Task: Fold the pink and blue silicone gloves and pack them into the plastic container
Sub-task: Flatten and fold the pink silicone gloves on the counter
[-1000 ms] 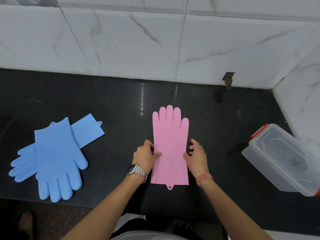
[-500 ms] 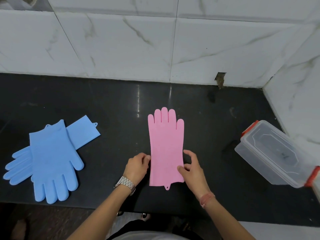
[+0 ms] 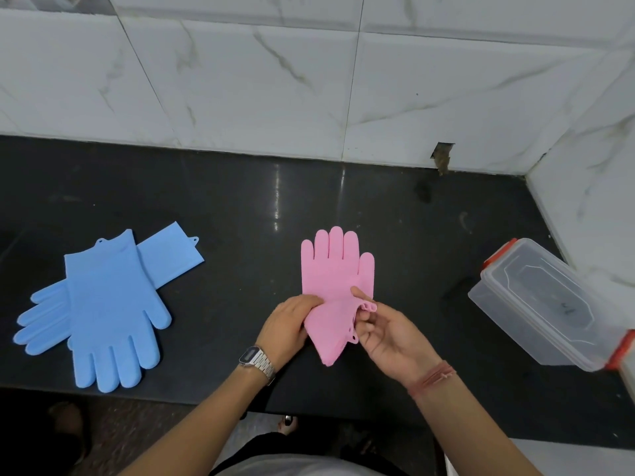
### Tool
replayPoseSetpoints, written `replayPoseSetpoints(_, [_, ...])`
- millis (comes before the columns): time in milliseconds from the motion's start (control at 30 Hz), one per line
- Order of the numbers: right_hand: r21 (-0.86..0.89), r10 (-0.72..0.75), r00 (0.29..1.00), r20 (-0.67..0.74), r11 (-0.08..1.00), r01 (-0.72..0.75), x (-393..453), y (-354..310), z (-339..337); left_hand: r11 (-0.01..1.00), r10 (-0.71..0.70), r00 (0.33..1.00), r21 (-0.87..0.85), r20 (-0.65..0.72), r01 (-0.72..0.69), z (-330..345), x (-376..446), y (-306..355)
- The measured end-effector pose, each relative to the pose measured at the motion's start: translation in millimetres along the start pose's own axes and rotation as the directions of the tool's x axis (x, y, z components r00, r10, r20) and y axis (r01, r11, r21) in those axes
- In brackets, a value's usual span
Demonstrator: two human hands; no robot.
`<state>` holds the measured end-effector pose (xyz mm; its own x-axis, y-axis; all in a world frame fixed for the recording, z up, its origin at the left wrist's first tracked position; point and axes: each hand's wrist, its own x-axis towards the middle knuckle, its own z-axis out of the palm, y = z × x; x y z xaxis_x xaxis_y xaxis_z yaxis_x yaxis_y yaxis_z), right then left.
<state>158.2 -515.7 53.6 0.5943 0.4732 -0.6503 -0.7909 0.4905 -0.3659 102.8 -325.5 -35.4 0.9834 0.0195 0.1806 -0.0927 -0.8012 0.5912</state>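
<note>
The pink gloves (image 3: 335,269) lie stacked on the black counter (image 3: 240,218), fingers pointing away from me. Their cuff end is lifted and bent toward the fingers. My left hand (image 3: 288,326) pinches the cuff's left edge. My right hand (image 3: 388,333) grips the cuff's right edge, thumb on top. Two blue gloves (image 3: 106,297) lie crossed at the left, apart from both hands. The clear plastic container (image 3: 546,304) with red clips sits closed and tilted at the right.
White marble tiled walls (image 3: 309,80) rise behind the counter and along the right side behind the container. The counter's front edge runs just below my wrists, with floor and feet beneath.
Both hands slid down to the pink cuff, took hold of it and lifted it off the counter, bending it toward the fingers. The blue gloves and container stayed put.
</note>
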Motion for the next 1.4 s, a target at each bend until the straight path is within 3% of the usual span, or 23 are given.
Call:
replayPoseSetpoints(67, [-0.222, -0.083, 0.997, -0.004, 0.972, 0.08, 3.3, -4.2, -5.7, 0.998, -0.042, 0.999, -0.046, -0.012, 0.042, -1.2, 6.5, -0.1])
replayPoseSetpoints(100, [-0.424, -0.157, 0.988, 0.001, 0.894, 0.143, 5.5, -5.8, -10.3, 0.997, -0.06, 0.998, -0.05, 0.0, 0.06, -2.8, 9.3, -0.4])
replayPoseSetpoints(133, [-0.646, -0.253, 0.967, 0.02, 0.735, 0.206, 7.7, -6.4, -16.1, 0.996, -0.071, 0.997, -0.051, 0.015, 0.071, -4.3, 11.9, -1.3])
replayPoseSetpoints(167, [-0.823, -0.36, 0.931, 0.065, 0.508, 0.254, 10.5, -6.5, -23.5, 0.996, -0.073, 0.997, -0.052, 0.03, 0.074, -5.0, 14.0, -2.6])
replayPoseSetpoints(200, [-0.914, -0.446, 0.884, 0.143, 0.283, 0.29, 13.8, -5.9, -30.9, 0.996, -0.073, 0.996, -0.05, 0.047, 0.075, -5.3, 15.7, -3.5])
replayPoseSetpoints(233, [-0.937, -0.499, 0.837, 0.225, 0.123, 0.326, 17.6, -4.8, -38.7, 0.996, -0.073, 0.995, -0.045, 0.064, 0.076, -5.4, 17.1, -4.1])
replayPoseSetpoints(267, [-0.935, -0.527, 0.803, 0.278, 0.044, 0.353, 21.3, -3.7, -46.3, 0.996, -0.077, 0.994, -0.039, 0.08, 0.08, -5.5, 18.1, -4.7])
replayPoseSetpoints(400, [-0.922, -0.503, 0.81, 0.301, 0.065, 0.383, 35.4, -4.4, -65.8, 0.991, -0.103, 0.99, -0.076, 0.094, 0.11, -6.8, 19.6, -6.2])
replayPoseSetpoints(567, [-0.876, -0.385, 0.867, 0.316, 0.233, 0.422, 48.5, -8.7, -72.0, 0.973, -0.175, 0.979, -0.131, 0.102, 0.187, -7.6, 23.8, -4.4])
replayPoseSetpoints(800, [-0.921, -0.555, 0.825, 0.104, 0.26, 0.291, 80.9, -9.8, -44.8, 0.876, -0.439, 0.894, -0.18, 0.087, 0.447, -1.9, 44.8, 0.3])
replayPoseSetpoints(933, [-0.967, -0.622, 0.783, 0.016, 0.189, 0.17, 97.1, -10.4, -31.7, 0.824, -0.553, 0.831, -0.104, 0.067, 0.557, 0.2, 64.2, 0.8])
replayPoseSetpoints(1133, [-0.988, -0.7, 0.713, -0.036, 0.13, 0.078, 105.6, -13.6, -19.7, 0.811, -0.585, 0.81, -0.003, 0.053, 0.586, 2.8, 79.5, -1.4])
replayPoseSetpoints(1267, [-1.0, -0.742, 0.67, 0.019, -0.013, 0.014, 107.2, -15.9, -20.2, 0.827, -0.545, 0.838, 0.14, -0.034, 0.544, 3.8, 80.5, -1.7])
replayPoseSetpoints(1400, [-0.984, -0.768, 0.627, 0.13, -0.176, -0.011, 105.7, -19.2, -11.3, 0.867, -0.457, 0.871, 0.128, -0.18, 0.481, 1.3, 86.8, 1.3])
